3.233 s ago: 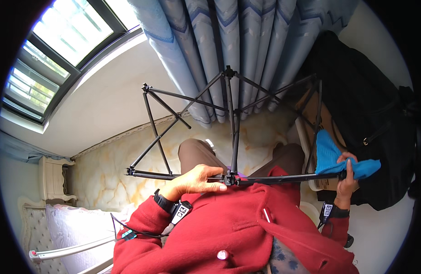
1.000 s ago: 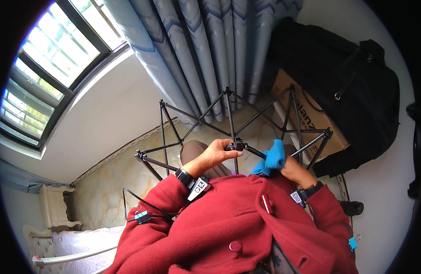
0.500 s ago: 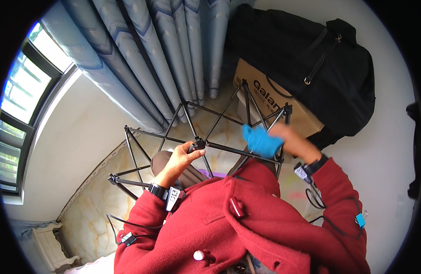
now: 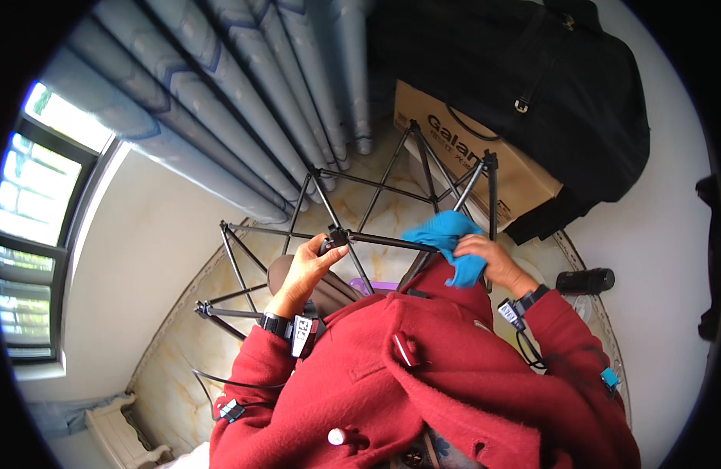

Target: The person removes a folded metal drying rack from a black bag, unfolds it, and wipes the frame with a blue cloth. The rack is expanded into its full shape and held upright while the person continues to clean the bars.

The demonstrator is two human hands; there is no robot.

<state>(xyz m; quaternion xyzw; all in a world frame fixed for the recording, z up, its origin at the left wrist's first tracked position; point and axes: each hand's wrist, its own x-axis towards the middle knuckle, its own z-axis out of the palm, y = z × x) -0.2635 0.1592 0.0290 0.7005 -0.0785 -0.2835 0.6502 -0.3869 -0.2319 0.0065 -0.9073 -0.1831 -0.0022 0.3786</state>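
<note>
A black folding metal frame (image 4: 380,240) of crossed tubes and plastic joints stands in front of me, spread out over my knees. My left hand (image 4: 304,271) is closed around the joint at the near middle, thumb on one side and fingers curled behind. A bright blue cloth (image 4: 445,229) hangs from my right hand (image 4: 489,262), which pinches it against the near tube, right of that joint. One end of the cloth is smeared by motion and another drops below the tube. Whether the cloth wraps fully round the tube is hidden.
Blue curtains (image 4: 243,102) hang behind the frame, with a window (image 4: 44,211) to the left. A cardboard box (image 4: 525,184) lies at the back right under a large black bag (image 4: 517,86). A black cylinder (image 4: 585,281) and a purple item (image 4: 374,287) rest lower down.
My right hand has come slightly nearer with the cloth, which now spreads and hangs lower. My left hand keeps its grip on the joint. The view has shifted, showing the black cylinder.
</note>
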